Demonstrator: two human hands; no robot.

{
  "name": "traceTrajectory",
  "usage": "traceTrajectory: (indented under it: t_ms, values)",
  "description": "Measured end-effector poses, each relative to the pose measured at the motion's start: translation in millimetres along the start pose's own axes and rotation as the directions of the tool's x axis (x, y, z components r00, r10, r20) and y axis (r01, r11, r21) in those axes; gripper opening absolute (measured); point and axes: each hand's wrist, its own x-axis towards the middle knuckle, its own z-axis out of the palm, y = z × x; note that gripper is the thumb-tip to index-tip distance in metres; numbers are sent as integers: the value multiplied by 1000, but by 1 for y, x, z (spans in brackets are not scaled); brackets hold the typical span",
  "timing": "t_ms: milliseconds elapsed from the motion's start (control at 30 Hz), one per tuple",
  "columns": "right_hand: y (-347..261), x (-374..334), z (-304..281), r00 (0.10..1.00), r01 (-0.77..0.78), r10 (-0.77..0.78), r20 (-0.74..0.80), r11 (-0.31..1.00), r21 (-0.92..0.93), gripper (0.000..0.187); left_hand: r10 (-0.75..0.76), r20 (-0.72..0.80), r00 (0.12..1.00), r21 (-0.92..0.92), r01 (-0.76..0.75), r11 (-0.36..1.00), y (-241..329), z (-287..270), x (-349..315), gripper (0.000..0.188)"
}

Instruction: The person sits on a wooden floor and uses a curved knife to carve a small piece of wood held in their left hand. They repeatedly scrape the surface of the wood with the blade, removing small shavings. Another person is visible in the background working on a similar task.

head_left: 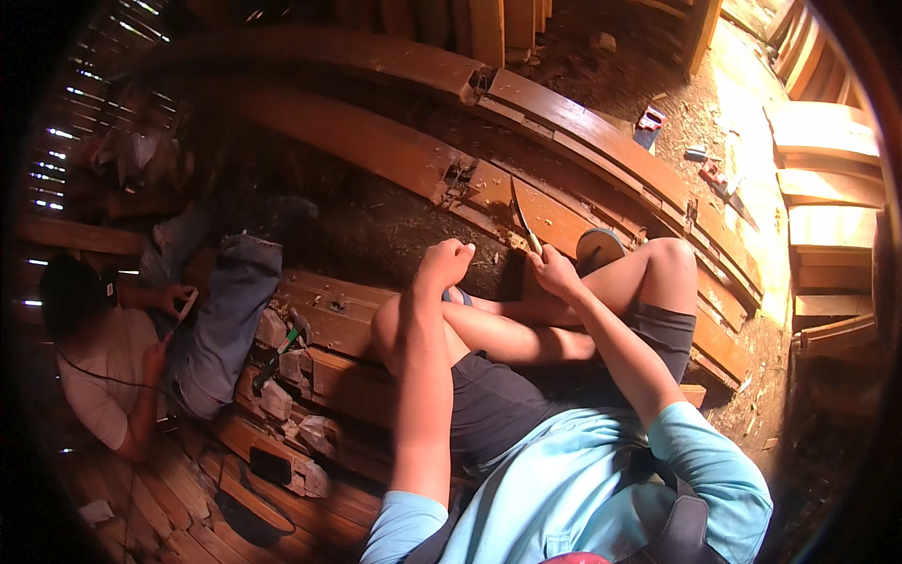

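Observation:
My right hand point(553, 270) is closed round the grip of a knife point(522, 214). Its thin, dark, slightly curved blade points up and away, over a brown wooden beam point(503, 195) with cut joints. My left hand point(445, 263) is curled into a fist to the left of the knife, apart from it and above my shin. Whatever the fist may hold is hidden. My crossed legs lie beneath both forearms, and a sandalled foot point(601, 248) rests beside the right hand.
A person point(113, 367) sits at the left, holding a light flat object point(184, 305). A green-handled tool point(278, 355) lies among wood blocks. Red-and-dark tools point(716, 176) lie on the sunlit ground; stacked planks point(832, 226) stand at the right. Another long beam point(583, 122) runs behind.

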Motion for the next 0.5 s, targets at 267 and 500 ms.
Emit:
traceTrajectory:
  t_ms: [267, 500]
  values:
    - [-109, -50, -73, 889, 431, -373, -266, 878, 209, 30, -17, 1, 1000, 10, 17, 1000, -19, 5, 5, 39]
    - [-30, -20, -2, 966, 167, -212, -144, 947, -275, 30, 37, -28, 999, -40, -38, 998, -19, 5, 9, 38]
